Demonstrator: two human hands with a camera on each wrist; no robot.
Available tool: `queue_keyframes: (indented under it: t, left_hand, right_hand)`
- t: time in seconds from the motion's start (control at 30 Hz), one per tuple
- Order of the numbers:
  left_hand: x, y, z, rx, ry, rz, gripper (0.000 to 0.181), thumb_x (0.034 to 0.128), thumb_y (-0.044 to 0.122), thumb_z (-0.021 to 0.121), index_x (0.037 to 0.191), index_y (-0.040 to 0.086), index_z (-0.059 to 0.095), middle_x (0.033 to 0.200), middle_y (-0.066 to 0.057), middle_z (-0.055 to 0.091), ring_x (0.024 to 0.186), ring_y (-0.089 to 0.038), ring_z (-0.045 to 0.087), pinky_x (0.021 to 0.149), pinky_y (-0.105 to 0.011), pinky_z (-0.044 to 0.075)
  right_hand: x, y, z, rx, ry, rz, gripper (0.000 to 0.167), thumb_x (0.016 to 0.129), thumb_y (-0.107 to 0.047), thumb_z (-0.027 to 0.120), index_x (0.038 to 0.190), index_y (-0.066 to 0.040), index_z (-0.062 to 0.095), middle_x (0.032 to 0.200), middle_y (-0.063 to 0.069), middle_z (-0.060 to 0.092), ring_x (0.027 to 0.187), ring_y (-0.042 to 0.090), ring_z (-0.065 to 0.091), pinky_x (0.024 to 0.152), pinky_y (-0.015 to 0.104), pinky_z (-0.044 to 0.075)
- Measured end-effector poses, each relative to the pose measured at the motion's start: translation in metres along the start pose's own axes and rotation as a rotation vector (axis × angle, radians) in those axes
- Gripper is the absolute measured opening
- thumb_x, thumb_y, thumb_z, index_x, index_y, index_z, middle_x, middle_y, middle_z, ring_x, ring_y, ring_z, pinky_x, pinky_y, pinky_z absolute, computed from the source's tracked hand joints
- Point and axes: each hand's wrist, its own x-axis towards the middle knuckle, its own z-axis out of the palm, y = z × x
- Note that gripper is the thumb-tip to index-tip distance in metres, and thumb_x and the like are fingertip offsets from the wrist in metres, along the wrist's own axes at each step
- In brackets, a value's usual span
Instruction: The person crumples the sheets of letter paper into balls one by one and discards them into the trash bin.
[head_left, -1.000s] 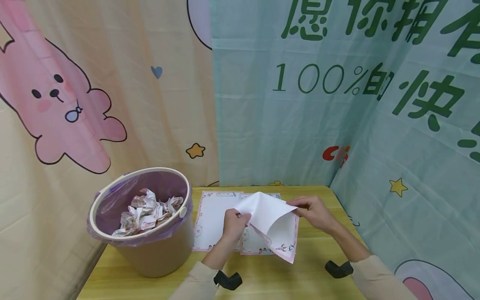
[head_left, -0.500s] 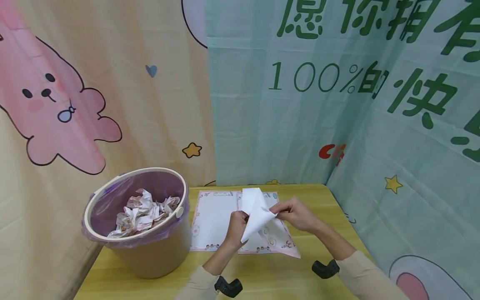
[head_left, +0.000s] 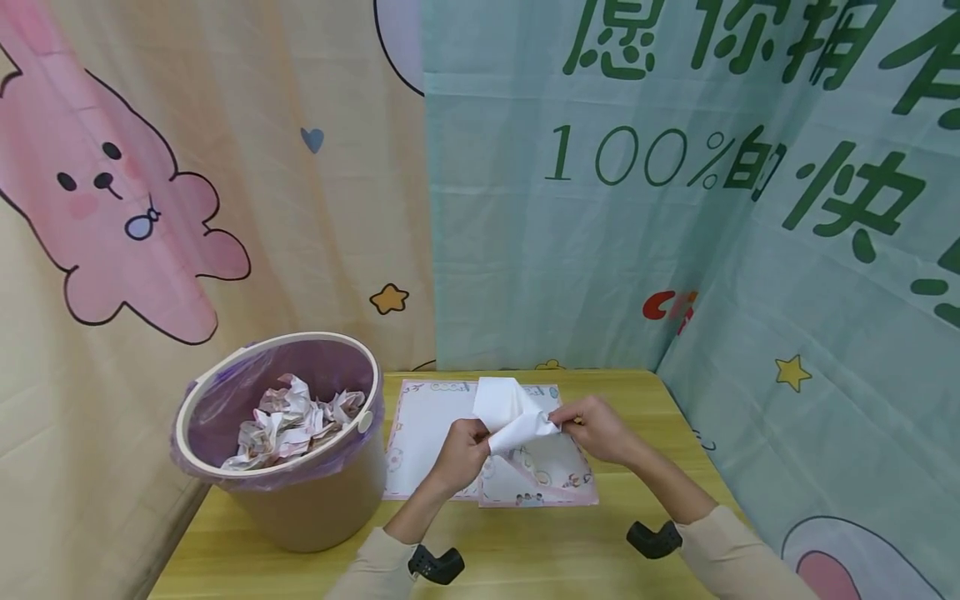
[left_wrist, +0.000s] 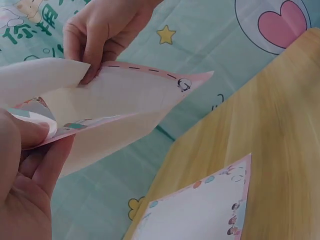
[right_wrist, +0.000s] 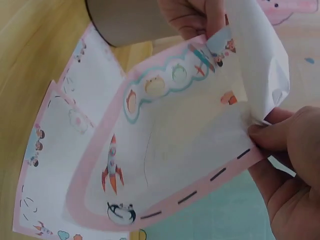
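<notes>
Both hands hold one sheet of paper (head_left: 517, 429) above the table, its white back folded over and its pink-bordered printed side partly showing in the right wrist view. My left hand (head_left: 463, 454) pinches the left edge between thumb and fingers. The right hand (head_left: 596, 427) pinches the opposite edge. Below the held sheet lie two flat decorated sheets: the left sheet (head_left: 427, 417) and the right sheet (right_wrist: 55, 165), which the held paper partly covers in the head view. Cartoon figures and a rocket (right_wrist: 113, 167) are printed on the held paper.
A beige bin (head_left: 315, 512) with a purple liner stands left of the hands, with crumpled paper (head_left: 292, 421) inside. The wooden table (head_left: 525, 554) meets printed curtains (head_left: 540, 267) at the back and right. Black wrist cameras (head_left: 437, 565) sit on both cuffs.
The right hand has moved inward and left, bringing its edge of the paper toward the left hand. The sheet, earlier spread in a broad curve, is now folded over more narrowly.
</notes>
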Motion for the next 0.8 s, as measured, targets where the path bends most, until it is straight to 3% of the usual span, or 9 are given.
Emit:
queue_keyframes:
  t: [0.1, 0.2, 0.3, 0.4, 0.57, 0.63, 0.8]
  left_hand:
    - [-0.002, 0.001, 0.002, -0.134, -0.039, -0.067, 0.021, 0.1, -0.011, 0.05, 0.107, -0.02, 0.069, 0.1, -0.023, 0.072, 0.085, -0.017, 0.069, 0.076, -0.027, 0.059]
    - [-0.002, 0.003, 0.006, -0.333, -0.082, -0.143, 0.028, 0.1055, -0.006, 0.044, 0.123, -0.023, 0.06, 0.122, -0.028, 0.066, 0.114, -0.031, 0.066, 0.094, -0.038, 0.056]
    - [-0.002, 0.004, 0.01, -0.442, -0.08, -0.178, 0.028, 0.1044, -0.006, 0.049, 0.125, -0.024, 0.056, 0.124, -0.028, 0.064, 0.118, -0.036, 0.064, 0.097, -0.042, 0.054]
    - [-0.001, 0.002, 0.014, -0.443, -0.047, -0.204, 0.033, 0.1005, -0.002, 0.062, 0.128, -0.018, 0.055, 0.122, -0.022, 0.065, 0.113, -0.029, 0.065, 0.095, -0.038, 0.056]
    - [-0.003, -0.004, 0.019, -0.376, 0.052, -0.202, 0.063, 0.088, 0.003, 0.082, 0.14, -0.003, 0.047, 0.127, -0.013, 0.058, 0.111, -0.023, 0.059, 0.089, -0.032, 0.055]
    - [-0.004, -0.005, 0.02, -0.354, 0.094, -0.188, 0.066, 0.0843, 0.002, 0.085, 0.139, -0.002, 0.049, 0.126, -0.014, 0.059, 0.109, -0.024, 0.059, 0.086, -0.032, 0.055]
    - [-0.005, -0.008, 0.021, -0.37, 0.123, -0.165, 0.055, 0.0866, 0.001, 0.083, 0.135, -0.002, 0.055, 0.122, -0.015, 0.063, 0.108, -0.026, 0.062, 0.085, -0.034, 0.058]
  right_hand:
    - [0.003, -0.005, 0.002, -0.159, -0.01, -0.065, 0.019, 0.089, 0.011, 0.072, 0.094, -0.004, 0.083, 0.096, 0.009, 0.077, 0.084, 0.02, 0.074, 0.068, 0.03, 0.062]
    - [0.008, -0.01, 0.005, -0.265, -0.045, -0.115, 0.017, 0.09, 0.007, 0.074, 0.091, -0.006, 0.083, 0.093, 0.005, 0.077, 0.08, 0.016, 0.073, 0.067, 0.03, 0.062]
    - [0.011, -0.015, 0.009, -0.303, -0.078, -0.12, 0.017, 0.091, 0.007, 0.074, 0.087, -0.007, 0.082, 0.089, 0.002, 0.077, 0.075, 0.011, 0.07, 0.066, 0.03, 0.061]
    - [0.013, -0.02, 0.014, -0.355, -0.109, -0.11, 0.018, 0.089, 0.007, 0.075, 0.087, -0.009, 0.081, 0.087, -0.003, 0.075, 0.074, 0.008, 0.067, 0.066, 0.027, 0.06]
    - [0.017, -0.025, 0.026, -0.404, -0.157, -0.117, 0.022, 0.086, 0.012, 0.073, 0.083, -0.01, 0.075, 0.075, -0.005, 0.068, 0.064, 0.005, 0.052, 0.054, 0.02, 0.049]
    - [0.017, -0.025, 0.03, -0.374, -0.142, -0.125, 0.023, 0.084, 0.013, 0.073, 0.081, -0.01, 0.072, 0.071, -0.004, 0.065, 0.06, 0.006, 0.048, 0.05, 0.02, 0.044]
    - [0.018, -0.023, 0.037, -0.272, -0.045, -0.109, 0.021, 0.085, 0.009, 0.077, 0.089, -0.011, 0.079, 0.085, -0.003, 0.072, 0.073, 0.008, 0.059, 0.06, 0.022, 0.052]
